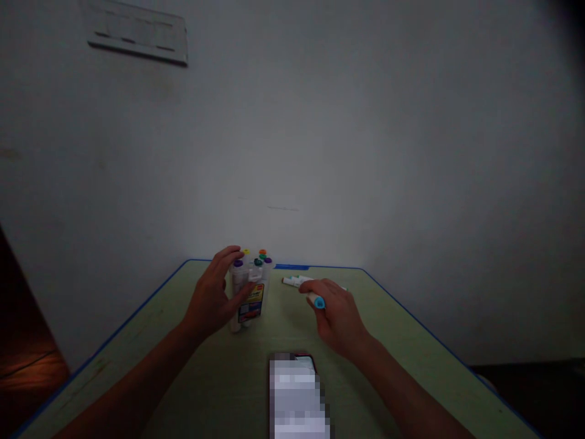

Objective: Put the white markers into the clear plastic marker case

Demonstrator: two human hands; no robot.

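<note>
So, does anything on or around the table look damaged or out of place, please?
Brownish smudges mar the table's left side, and a thin dark line interrupts the plain wall above the far edge; nothing looks spilled.

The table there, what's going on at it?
The left hand steadies a clear case of markers with coloured ends. The right hand holds a blue-ended marker, above the table, near a few white markers lying loose. A phone, its screen blurred out, lies nearer the person.
</note>
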